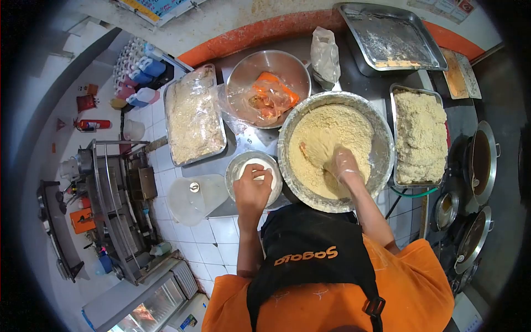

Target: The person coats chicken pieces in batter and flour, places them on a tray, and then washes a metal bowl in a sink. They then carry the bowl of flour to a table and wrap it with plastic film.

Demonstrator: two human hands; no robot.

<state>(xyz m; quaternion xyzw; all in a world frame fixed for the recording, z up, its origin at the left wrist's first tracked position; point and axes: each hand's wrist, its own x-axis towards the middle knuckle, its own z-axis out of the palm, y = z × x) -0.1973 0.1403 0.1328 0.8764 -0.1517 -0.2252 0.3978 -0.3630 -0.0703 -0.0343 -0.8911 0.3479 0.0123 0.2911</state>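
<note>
My left hand (253,185) is over a small metal bowl (231,166) of white batter or powder (260,166). Its fingers curl inward; whatever they pinch, if anything, is hidden. My right hand (345,164) reaches into a wide metal basin (381,130) filled with pale yellow crumbs (343,124). A thin clear glove seems to cover it. Crumbs and motion blur hide its fingertips, and a blurred streak of crumbs lies just left of them. A small orange-brown bit (302,148) shows at the left of the crumbs.
Behind stands a metal bowl (238,69) with an orange item in plastic (276,91). Crumb-filled trays flank it: a plastic-covered tray (193,119) at left, another tray (419,138) at right. A clear pitcher (193,202) is near my left arm. Oil-filled pans (484,160) stand far right.
</note>
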